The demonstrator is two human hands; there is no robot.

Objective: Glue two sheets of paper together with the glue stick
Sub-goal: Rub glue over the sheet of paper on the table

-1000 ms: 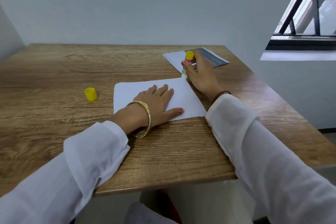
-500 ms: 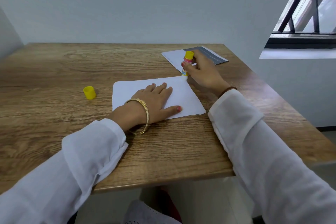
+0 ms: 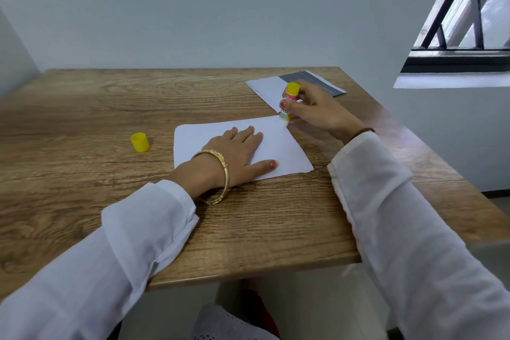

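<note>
1. glue stick (image 3: 287, 103) upright, tip down on far right corner of sheet (image 3: 278, 146); uncapped, cap (image 3: 140, 142) lies well left on table (image 3: 82, 107).
2. right hand (image 3: 317, 112) clamped on the stick.
3. left hand (image 3: 234, 154) flat, fingers spread, pinning the sheet.
4. second sheet (image 3: 266, 88) apart, far right, not joined.
5. looks like gluing just starting; spread extent unclear. left: finish gluing, lay second sheet on, press.

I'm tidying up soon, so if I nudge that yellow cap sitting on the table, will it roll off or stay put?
The yellow cap stands on its flat end, so a gentle nudge would probably slide it. It looks small and light, so it likely tips easily; tipped onto its round side, it may roll.
</note>
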